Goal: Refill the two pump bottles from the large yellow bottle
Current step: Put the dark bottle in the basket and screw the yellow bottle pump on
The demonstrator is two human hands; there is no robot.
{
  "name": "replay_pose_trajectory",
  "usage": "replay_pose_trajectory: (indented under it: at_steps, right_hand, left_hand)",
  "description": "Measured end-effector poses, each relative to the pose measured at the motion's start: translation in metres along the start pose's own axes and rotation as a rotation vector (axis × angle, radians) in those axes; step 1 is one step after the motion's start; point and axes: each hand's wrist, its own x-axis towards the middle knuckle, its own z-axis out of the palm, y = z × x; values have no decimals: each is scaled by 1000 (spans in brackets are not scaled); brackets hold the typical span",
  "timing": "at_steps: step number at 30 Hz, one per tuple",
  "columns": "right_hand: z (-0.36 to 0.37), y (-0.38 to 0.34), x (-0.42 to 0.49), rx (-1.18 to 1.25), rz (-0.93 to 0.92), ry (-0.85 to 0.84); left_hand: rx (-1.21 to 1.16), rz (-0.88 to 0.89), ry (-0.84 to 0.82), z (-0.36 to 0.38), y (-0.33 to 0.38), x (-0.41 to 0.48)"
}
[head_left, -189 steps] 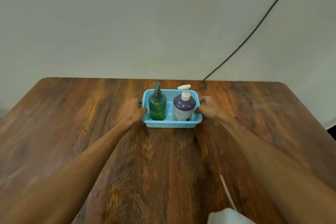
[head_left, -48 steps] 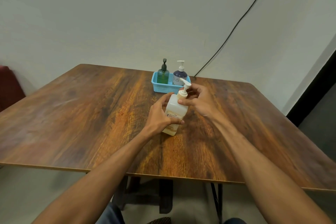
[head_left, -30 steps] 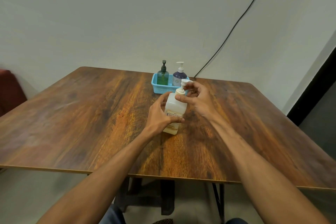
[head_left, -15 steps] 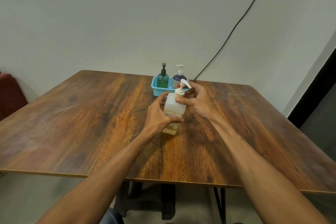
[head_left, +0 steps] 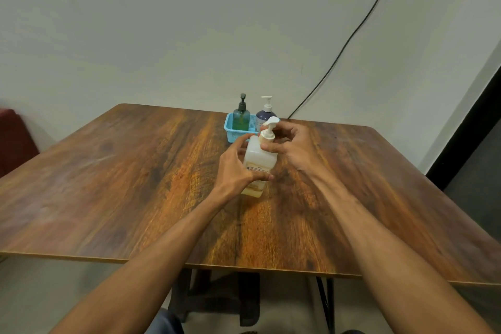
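The large pale yellow bottle [head_left: 259, 158] with a white pump top stands on the wooden table [head_left: 141, 171] near its middle. My left hand [head_left: 235, 168] grips the bottle's body from the left. My right hand [head_left: 288, 144] is curled round the pump collar at the bottle's neck. Behind them, at the table's far edge, a blue basket [head_left: 230, 130] holds a green pump bottle [head_left: 241, 115] and a purple pump bottle [head_left: 263, 114] with a white pump, both upright.
A black cable [head_left: 349, 40] runs down the wall to the table's far edge. A dark red seat [head_left: 13, 141] is at the left. A dark doorway [head_left: 471, 149] is at the right. The table's near edge runs below my forearms.
The basket with the two pump bottles was set at the far edge. The yellow bottle came to the table's middle. Over the last second my right hand has been turning the pump top.
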Motion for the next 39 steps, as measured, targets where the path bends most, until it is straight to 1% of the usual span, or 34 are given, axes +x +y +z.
replay_pose_trajectory:
  at_steps: [2, 4, 10, 14, 18, 23, 25, 27, 29, 31, 33, 35, 37, 39]
  right_hand:
    - [6, -1, 1, 15, -7, 85]
    - [11, -1, 4, 3, -6, 118]
    - [4, 4, 5, -19, 10, -14]
    - [10, 2, 5, -5, 6, 71]
    - [16, 4, 6, -61, -8, 87]
    - [20, 12, 7, -30, 23, 152]
    - [20, 14, 6, -48, 20, 130]
    - [15, 18, 5, -52, 21, 72]
    - [9, 24, 2, -18, 23, 18]
    - [3, 32, -3, 29, 38, -1]
    - [-1, 41, -11, 70, 84, 3]
    - [-4, 52, -20, 104, 136, -9]
    - [-6, 63, -28, 123, 193, -75]
    - [-5, 72, -34, 96, 228, -185]
  left_hand:
    - [-18, 6, 1, 1, 1, 0]
    - [-41, 5, 4, 2, 1, -1]
    - [-18, -13, 18, -2, -2, 1]
    - [-17, -9, 18, 0, 1, 1]
    - [-19, 8, 46, 3, -4, 0]
    - [-28, -14, 48, 6, -9, -3]
    - [-31, -18, 45, 8, -11, -4]
    - [-35, -24, 48, 10, -14, -6]
    - [-45, -37, 55, 10, -17, -8]
    - [-61, -45, 45, 10, -20, -11]
    - [-79, -44, 9, 7, -21, -13]
    - [-94, -50, -72, 3, -22, -13]
    - [-110, -85, -187, -3, -25, -13]
    - [-129, -126, -293, -12, -31, -14]
